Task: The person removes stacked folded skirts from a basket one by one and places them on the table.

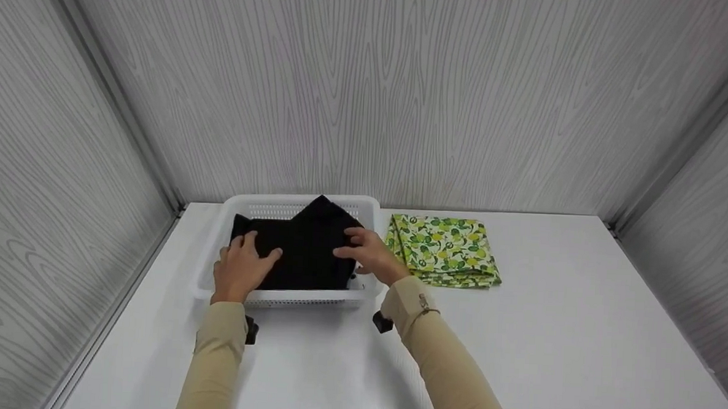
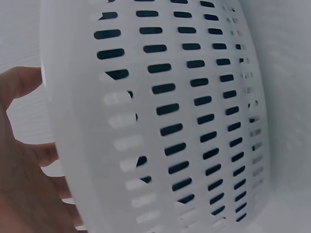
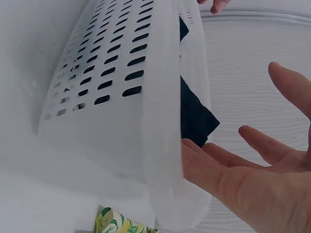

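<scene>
A black cloth (image 1: 306,251) lies in a white plastic basket (image 1: 311,296), one pointed corner standing up over the far rim. My left hand (image 1: 238,270) is over the cloth's left part, with fingers and thumb spread. From the right side my right hand (image 1: 371,254) reaches over the rim, its fingers spread at the cloth's right edge. In the right wrist view some fingertips dip behind the basket wall (image 3: 163,97), beside the dark cloth (image 3: 194,114). The left wrist view has the left fingers partly hidden behind the slotted wall (image 2: 73,121).
A folded cloth with a green and yellow lemon print (image 1: 445,248) lies on the white table (image 1: 550,311), just right of the basket. Grey wood-grain panels (image 1: 344,105) stand behind and on both sides. Small dark bits (image 1: 353,278) show inside the basket's right end.
</scene>
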Available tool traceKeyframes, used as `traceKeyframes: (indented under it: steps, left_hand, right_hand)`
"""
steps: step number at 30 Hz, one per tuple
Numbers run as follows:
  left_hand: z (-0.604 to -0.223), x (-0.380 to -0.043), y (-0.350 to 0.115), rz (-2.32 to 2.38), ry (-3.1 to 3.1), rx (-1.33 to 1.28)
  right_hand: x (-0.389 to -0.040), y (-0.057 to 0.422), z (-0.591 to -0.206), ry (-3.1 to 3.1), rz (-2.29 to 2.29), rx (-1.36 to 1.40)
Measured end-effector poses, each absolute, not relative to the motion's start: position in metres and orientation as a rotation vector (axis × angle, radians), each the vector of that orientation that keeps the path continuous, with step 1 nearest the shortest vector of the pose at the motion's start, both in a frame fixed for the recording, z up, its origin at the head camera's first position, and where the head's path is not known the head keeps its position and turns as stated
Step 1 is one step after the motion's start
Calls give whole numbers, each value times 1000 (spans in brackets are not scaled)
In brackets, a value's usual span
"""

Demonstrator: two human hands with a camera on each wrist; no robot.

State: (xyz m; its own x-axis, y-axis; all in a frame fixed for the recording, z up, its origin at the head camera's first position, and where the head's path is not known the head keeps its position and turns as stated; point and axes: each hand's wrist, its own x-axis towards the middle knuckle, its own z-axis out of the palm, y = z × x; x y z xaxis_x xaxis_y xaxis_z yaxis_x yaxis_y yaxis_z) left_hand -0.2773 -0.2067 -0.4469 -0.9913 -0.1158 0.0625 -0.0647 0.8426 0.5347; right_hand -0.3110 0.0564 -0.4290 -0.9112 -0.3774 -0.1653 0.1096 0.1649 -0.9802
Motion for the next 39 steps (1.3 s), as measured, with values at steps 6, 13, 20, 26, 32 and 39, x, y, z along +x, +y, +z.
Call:
traceKeyframes:
  steps: [6,13,20,26,32,39]
  left_hand:
    - [-452,-277,-214,-849,-2946,162]
    - [-456,-279,-221,-899,-2956,213]
    - [-461,-281,-225,-999,-2967,259]
    - [-463,-286,-225,-1035,-2982,291]
    - [-465,-294,-226,-1068,-3028,299]
    - [-465,-297,-232,-1120,-3066,329]
  right_hand:
    - [-311,51,-437,2075,-1791,-209]
    - [-311,46,-439,2094,-1766,-148]
    - [-312,38,-449,2095,-1756,-94]
    - [-316,33,-459,2115,-1751,18]
    - [-319,31,-465,2079,-1793,84]
    - [-316,27,-466,2084,-1755,67]
